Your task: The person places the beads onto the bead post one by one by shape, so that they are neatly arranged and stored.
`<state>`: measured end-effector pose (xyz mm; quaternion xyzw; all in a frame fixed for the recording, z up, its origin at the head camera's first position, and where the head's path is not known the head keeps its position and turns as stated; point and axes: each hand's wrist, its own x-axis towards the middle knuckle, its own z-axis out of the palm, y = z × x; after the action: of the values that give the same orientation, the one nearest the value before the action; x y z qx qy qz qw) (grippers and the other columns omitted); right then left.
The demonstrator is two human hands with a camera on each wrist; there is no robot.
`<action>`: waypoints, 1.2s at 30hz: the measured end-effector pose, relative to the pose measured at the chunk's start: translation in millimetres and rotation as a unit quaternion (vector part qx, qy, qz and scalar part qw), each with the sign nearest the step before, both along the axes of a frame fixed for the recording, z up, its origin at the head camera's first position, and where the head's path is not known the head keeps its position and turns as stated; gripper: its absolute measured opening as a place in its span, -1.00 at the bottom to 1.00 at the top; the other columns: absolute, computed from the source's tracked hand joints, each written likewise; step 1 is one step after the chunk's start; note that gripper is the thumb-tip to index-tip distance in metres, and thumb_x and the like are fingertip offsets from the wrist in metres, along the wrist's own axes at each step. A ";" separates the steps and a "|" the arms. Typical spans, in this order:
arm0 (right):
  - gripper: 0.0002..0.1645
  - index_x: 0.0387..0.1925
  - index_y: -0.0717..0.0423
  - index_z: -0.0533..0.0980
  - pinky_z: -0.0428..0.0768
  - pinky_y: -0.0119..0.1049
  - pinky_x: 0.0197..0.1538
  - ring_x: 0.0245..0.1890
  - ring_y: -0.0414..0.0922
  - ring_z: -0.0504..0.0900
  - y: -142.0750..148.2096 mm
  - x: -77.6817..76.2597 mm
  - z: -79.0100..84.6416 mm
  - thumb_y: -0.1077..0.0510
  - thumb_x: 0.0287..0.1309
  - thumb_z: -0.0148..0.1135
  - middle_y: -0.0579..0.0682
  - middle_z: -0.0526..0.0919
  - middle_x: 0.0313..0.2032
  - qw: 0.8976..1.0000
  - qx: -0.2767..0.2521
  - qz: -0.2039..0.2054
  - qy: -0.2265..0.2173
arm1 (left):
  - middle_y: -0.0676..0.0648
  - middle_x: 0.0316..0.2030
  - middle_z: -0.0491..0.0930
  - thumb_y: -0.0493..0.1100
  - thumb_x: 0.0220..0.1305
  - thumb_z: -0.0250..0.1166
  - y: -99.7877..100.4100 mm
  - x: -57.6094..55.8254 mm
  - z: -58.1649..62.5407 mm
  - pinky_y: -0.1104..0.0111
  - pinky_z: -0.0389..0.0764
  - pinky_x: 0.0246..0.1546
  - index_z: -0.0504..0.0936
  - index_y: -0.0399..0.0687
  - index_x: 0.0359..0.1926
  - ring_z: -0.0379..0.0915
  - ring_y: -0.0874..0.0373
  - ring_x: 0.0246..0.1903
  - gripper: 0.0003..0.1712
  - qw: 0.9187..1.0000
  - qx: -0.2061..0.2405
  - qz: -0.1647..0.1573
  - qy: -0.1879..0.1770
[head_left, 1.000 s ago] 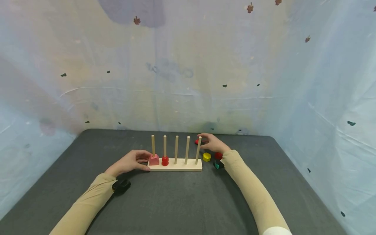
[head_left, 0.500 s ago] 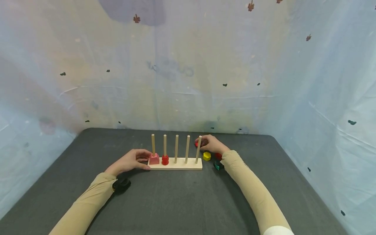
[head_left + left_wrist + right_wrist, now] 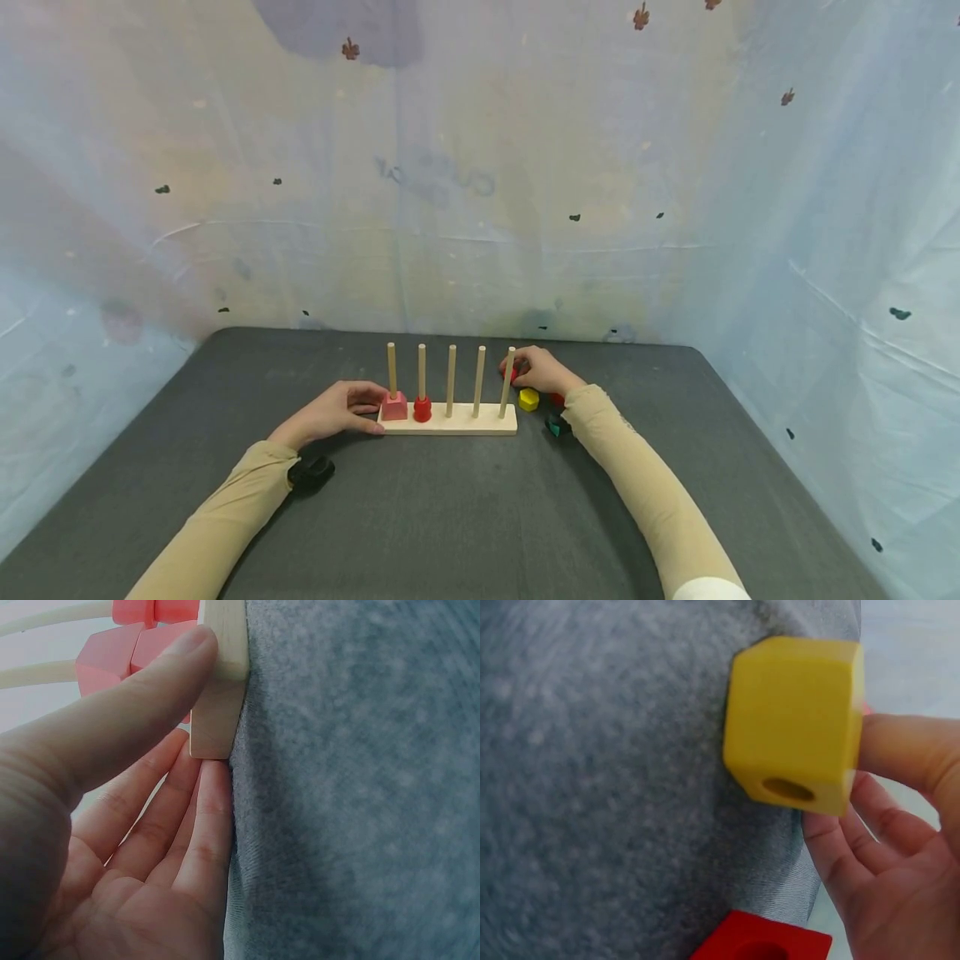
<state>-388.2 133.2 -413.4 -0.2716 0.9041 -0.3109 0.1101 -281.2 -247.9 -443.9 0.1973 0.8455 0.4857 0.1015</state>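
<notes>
Carefully: my right hand [image 3: 544,369] pinches red piece [image 3: 513,377], just beyond rightmost peg [image 3: 507,387], yellow block [image 3: 528,400] near. Low swing could knock block; crooked one could clip peg. My left hand [image 3: 337,413] holds base [image 3: 467,425] by left end; slack grip could let base skid.

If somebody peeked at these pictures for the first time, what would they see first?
Probably the rack with five upright pegs on the grey table: a pink stack on the leftmost peg, a red stack on the next. Then the yellow block on the table, just off the rack's right end. The left hand grips the rack's left end, while the right hand pinches a red block near the rightmost peg.
</notes>
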 end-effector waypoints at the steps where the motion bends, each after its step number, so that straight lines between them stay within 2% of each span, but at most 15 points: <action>1: -0.67 -0.05 0.13 0.61 0.67 -0.27 -0.19 -0.29 -0.11 0.61 -0.3 -0.2 -0.3 0.38 0.13 0.30 0.01 0.64 -0.21 1.000 0.003 -0.005 0.003 | -0.19 0.09 0.50 -0.11 -0.04 0.54 0.0 0.0 0.2 0.25 0.53 0.12 0.49 -0.22 0.17 0.42 -0.08 0.11 -0.27 1.000 -0.001 0.002 0.001; 6: -0.67 -0.04 0.12 0.58 0.65 -0.30 -0.25 -0.33 -0.14 0.58 -0.5 -0.5 -2.1 0.26 0.12 0.36 -0.02 0.62 -0.25 0.999 0.021 -0.031 0.020 | -0.21 0.09 0.49 -0.14 -0.02 0.53 0.3 -0.1 0.5 0.22 0.52 0.13 0.49 -0.26 0.17 0.41 -0.10 0.11 -0.28 1.000 0.004 0.000 -0.001; 12: -0.69 -0.05 0.14 0.57 0.65 -0.30 -0.28 -0.33 -0.14 0.58 1.9 3.4 0.0 0.22 0.15 0.35 0.00 0.61 -0.24 0.999 0.013 -0.037 0.029 | -0.23 0.09 0.48 -0.17 -0.03 0.53 -0.1 -0.3 1.0 0.19 0.51 0.14 0.48 -0.28 0.17 0.40 -0.12 0.12 -0.28 1.000 0.012 -0.002 -0.005; 17: -0.78 -0.13 0.09 0.58 0.64 -0.24 -0.19 -0.27 -0.11 0.58 7.5 6.8 5.9 0.15 0.19 0.32 -0.02 0.62 -0.22 0.998 -0.030 -0.037 0.031 | -0.21 0.08 0.49 -0.13 -0.04 0.54 -0.3 -1.4 0.0 0.22 0.52 0.13 0.49 -0.26 0.16 0.41 -0.10 0.11 -0.27 1.000 0.007 0.002 -0.004; 22: -0.74 -0.07 0.10 0.55 0.61 -0.13 -0.06 -0.19 -0.08 0.57 13.7 7.1 19.3 0.11 0.24 0.28 -0.01 0.61 -0.17 0.994 -0.101 -0.032 0.013 | -0.20 0.08 0.50 -0.11 -0.04 0.54 -0.8 -1.0 -1.1 0.23 0.52 0.13 0.50 -0.24 0.16 0.42 -0.08 0.10 -0.28 1.000 0.001 0.002 -0.001; 27: -0.67 0.01 0.17 0.51 0.63 -0.08 -0.01 -0.12 0.00 0.61 16.0 12.8 45.9 0.12 0.26 0.25 0.06 0.63 -0.13 0.985 -0.173 -0.019 -0.005 | -0.21 0.08 0.50 -0.15 -0.01 0.52 -0.9 0.7 0.6 0.19 0.52 0.14 0.49 -0.26 0.16 0.42 -0.10 0.10 -0.31 1.000 0.002 -0.002 0.002; 33: -0.62 0.07 0.35 0.46 0.61 -0.07 0.02 -0.10 0.09 0.59 7.0 47.2 102.1 0.21 0.30 0.19 0.28 0.60 -0.06 0.979 -0.204 -0.020 0.004 | -0.22 0.08 0.50 -0.19 0.01 0.51 0.2 1.8 2.0 0.16 0.51 0.14 0.49 -0.27 0.16 0.41 -0.12 0.10 -0.32 1.000 0.002 -0.001 0.001; 36: -0.63 0.06 0.34 0.46 0.58 -0.03 0.06 -0.12 0.05 0.60 0.9 58.3 120.0 0.22 0.29 0.20 0.27 0.60 -0.07 0.975 -0.222 -0.023 0.020 | -0.21 0.08 0.50 -0.16 0.00 0.52 0.0 1.7 2.2 0.20 0.52 0.13 0.49 -0.25 0.16 0.42 -0.10 0.10 -0.31 1.000 0.002 -0.001 0.001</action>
<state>-329.9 134.2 -293.3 -0.2747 0.8207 -0.5006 0.0220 -279.5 -247.9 -441.7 0.1993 0.8443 0.4872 0.1009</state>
